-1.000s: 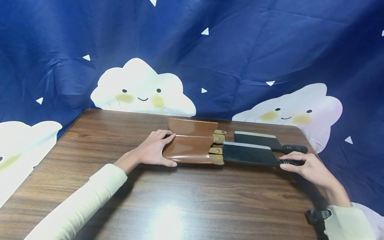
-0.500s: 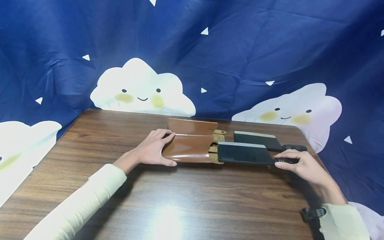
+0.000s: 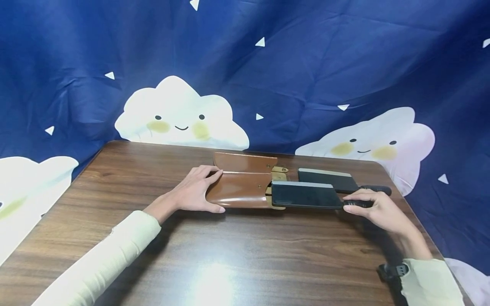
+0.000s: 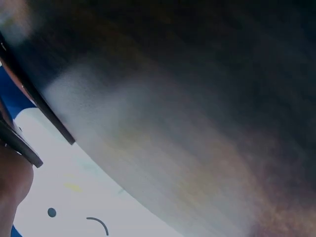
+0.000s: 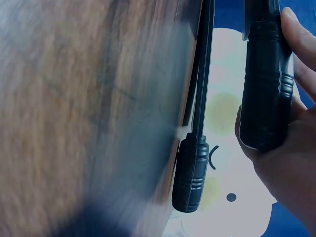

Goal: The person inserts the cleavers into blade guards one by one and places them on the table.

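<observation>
Thumb and fingers of my left hand [image 3: 195,189] span the closed end of a brown leather knife sheath [image 3: 241,190], holding it on the table in the head view. My right hand [image 3: 383,210] grips the black handle of a cleaver [image 3: 302,195]; its dark blade has a pale upper edge. The blade's front end overlaps the tan strap at the sheath's mouth. In the right wrist view, fingers wrap the ribbed handle [image 5: 266,89]. Only dark sheath edges and part of a finger show in the left wrist view.
A second brown sheath [image 3: 245,161] lies just behind the first. Beyond the held cleaver is another black cleaver [image 3: 331,180], its handle toward the table's right edge. The wooden table [image 3: 306,263] meets a blue curtain [image 3: 291,76] printed with clouds.
My right hand has moved left with the cleaver, bringing its blade over the strap at the sheath's mouth. My left hand and the near sheath have stayed put.
</observation>
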Action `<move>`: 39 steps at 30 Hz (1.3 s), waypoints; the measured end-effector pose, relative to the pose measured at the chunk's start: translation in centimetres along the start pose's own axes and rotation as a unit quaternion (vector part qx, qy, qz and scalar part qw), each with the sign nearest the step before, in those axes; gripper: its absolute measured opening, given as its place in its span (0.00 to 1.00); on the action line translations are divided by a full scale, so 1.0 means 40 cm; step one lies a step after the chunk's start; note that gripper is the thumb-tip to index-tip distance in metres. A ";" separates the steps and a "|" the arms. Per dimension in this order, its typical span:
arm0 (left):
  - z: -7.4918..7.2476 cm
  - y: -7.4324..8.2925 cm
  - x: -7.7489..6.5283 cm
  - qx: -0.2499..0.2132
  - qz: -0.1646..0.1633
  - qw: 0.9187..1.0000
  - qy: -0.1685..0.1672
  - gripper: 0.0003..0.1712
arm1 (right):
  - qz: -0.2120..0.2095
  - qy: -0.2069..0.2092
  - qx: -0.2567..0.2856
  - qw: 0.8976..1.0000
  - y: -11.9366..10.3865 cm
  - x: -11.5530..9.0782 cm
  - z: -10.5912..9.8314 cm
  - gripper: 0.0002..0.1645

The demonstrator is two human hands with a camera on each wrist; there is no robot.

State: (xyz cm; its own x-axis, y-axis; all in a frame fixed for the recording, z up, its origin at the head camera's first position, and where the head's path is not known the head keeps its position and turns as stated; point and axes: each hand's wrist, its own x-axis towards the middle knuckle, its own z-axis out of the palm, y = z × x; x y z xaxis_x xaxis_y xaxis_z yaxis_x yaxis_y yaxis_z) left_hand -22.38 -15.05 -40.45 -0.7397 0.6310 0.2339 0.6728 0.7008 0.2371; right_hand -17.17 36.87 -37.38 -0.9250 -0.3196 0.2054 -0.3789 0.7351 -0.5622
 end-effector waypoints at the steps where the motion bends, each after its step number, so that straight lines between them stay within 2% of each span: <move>1: 0.000 -0.001 -0.002 0.000 -0.001 1.000 0.001 0.68 | 0.001 -0.001 -0.001 1.000 -0.002 0.001 0.001 0.12; 18: -0.001 -0.006 0.000 0.008 0.000 1.000 0.002 0.68 | -0.016 0.010 0.006 1.000 -0.023 0.013 0.022 0.12; 29: -0.002 -0.009 -0.003 0.008 -0.003 1.000 0.000 0.68 | -0.045 0.024 0.014 0.999 -0.043 0.028 0.042 0.12; 39: 0.001 -0.008 -0.005 0.011 -0.002 1.000 -0.005 0.68 | -0.035 0.016 0.007 0.999 -0.055 0.036 0.058 0.12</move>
State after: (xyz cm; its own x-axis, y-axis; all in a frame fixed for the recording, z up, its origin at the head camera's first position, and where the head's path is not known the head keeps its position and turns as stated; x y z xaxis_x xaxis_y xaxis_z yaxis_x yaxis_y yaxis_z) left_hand -22.45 -15.40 -40.63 -0.7427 0.6310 0.2241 0.6692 0.7104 0.2178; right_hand -17.61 33.40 -37.69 -0.8965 -0.3509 0.2705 -0.4430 0.7031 -0.5563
